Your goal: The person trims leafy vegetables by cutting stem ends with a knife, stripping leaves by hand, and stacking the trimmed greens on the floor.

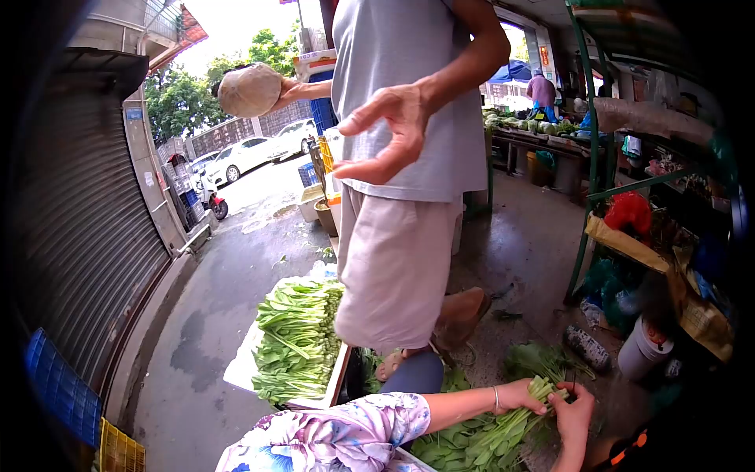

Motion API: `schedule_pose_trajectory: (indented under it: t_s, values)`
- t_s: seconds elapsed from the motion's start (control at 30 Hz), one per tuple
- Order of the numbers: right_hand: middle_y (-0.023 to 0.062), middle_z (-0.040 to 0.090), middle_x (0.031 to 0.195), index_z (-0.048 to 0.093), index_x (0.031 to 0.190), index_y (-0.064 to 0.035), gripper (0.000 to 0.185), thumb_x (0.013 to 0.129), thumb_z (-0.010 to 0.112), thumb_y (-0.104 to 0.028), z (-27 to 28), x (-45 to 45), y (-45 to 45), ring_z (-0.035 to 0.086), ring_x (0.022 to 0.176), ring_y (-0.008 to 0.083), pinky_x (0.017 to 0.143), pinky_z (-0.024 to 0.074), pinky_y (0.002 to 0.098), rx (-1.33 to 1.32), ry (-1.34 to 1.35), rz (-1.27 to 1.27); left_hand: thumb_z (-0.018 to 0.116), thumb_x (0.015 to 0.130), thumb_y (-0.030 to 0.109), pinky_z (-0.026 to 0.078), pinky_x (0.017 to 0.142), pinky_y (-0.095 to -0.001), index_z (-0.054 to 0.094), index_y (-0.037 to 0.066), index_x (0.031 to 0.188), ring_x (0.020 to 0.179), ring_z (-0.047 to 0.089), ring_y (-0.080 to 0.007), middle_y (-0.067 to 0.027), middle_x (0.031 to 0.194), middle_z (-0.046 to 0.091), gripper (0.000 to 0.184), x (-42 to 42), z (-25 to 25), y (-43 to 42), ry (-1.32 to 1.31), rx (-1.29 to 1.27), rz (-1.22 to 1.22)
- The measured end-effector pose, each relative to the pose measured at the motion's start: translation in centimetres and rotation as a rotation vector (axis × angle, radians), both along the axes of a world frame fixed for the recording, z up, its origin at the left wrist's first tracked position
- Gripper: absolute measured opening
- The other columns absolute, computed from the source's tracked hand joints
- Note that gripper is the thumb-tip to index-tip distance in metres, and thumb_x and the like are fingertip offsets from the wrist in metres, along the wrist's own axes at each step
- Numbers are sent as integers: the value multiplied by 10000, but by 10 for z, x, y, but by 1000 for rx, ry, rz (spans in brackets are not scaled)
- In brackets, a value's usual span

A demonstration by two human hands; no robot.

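At the lower right, my left hand (pixel 522 396), with a bracelet at the wrist, is closed around the pale stalks of a bunch of leafy greens (pixel 503 433). The leaves hang down to the left over more greens. My right hand (pixel 574 411) is beside it, its bent fingers and thumb on the stalk ends. Left of my knee, a white box holds a tall stack of green leafy vegetables (pixel 297 338).
A person in a grey shirt (pixel 409 102) stands close in front, holding a round pale object (pixel 250 90). Behind my hands are a white bucket (pixel 645 348) and a green-framed rack (pixel 583 236). Blue (pixel 63 385) and yellow (pixel 120 450) crates are at lower left.
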State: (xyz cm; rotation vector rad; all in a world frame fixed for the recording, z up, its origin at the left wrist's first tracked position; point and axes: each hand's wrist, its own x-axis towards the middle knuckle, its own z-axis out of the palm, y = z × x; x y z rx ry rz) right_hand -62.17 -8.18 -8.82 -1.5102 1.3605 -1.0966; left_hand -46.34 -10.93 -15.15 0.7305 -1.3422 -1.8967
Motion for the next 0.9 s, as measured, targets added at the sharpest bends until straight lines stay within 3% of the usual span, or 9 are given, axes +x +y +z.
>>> schedule_pose_trajectory:
  t_s: [0.23,0.33,0.4,0.43,0.47,0.57,0.7,0.8,0.9]
  values:
    - [69,587,715,602,887,35,241,655,652,-6,8,-9,15,546,652,132,589,451,277,90,-68,-50,718,674,32,451,700,-237,557,56,978,782,538,-84,16,865,575,344,-17,4,10,118,101,-24]
    - [81,609,750,604,954,30,274,692,641,-43,-29,-28,4,536,597,95,554,446,247,-150,60,-28,716,653,7,452,751,-254,511,46,1135,848,540,-99,15,945,580,525,-25,-16,-2,153,82,-80]
    - [59,601,752,591,983,46,287,730,652,-75,-37,-50,41,527,580,77,532,433,222,89,-5,-143,712,649,11,458,759,-266,491,39,1173,893,552,-122,-11,998,585,569,-54,-32,21,150,171,-117]
    - [47,592,741,587,990,51,270,784,629,-118,-26,-32,5,525,576,76,521,429,222,17,-138,-109,710,655,31,467,758,-281,507,27,1149,891,560,-137,-26,1000,591,533,-28,1,-7,134,90,-64]
    - [43,584,720,593,983,44,286,829,594,-197,-50,-52,25,528,572,81,510,420,215,20,-252,-176,704,662,42,477,748,-298,531,19,1091,859,572,-147,-40,980,598,463,-52,-28,3,162,86,-84]
    - [39,575,690,610,946,30,390,847,562,-344,-38,-50,16,515,567,91,564,426,214,92,-156,-226,686,677,16,485,746,-306,538,3,1039,826,599,-191,-84,916,605,391,-28,-11,-19,22,90,-42]
    - [32,565,701,585,1027,29,423,860,543,-357,-28,-43,3,512,634,89,620,426,213,166,-129,-200,667,714,7,475,758,-279,554,-6,1019,845,598,-178,-79,912,613,326,-11,13,-44,-38,42,-55]
    - [26,557,783,439,1229,34,485,897,491,-316,-36,-34,0,507,735,91,677,422,212,100,-289,-26,675,717,16,476,724,-260,562,6,1021,804,596,-146,-58,916,618,325,-9,9,-58,-70,-10,-81]
    - [30,565,828,408,1247,51,508,879,539,-273,-39,-22,-5,501,733,79,675,427,217,121,-295,-24,687,704,8,473,723,-250,551,11,1011,798,584,-128,-42,904,611,336,-5,7,-71,-84,-44,-114]
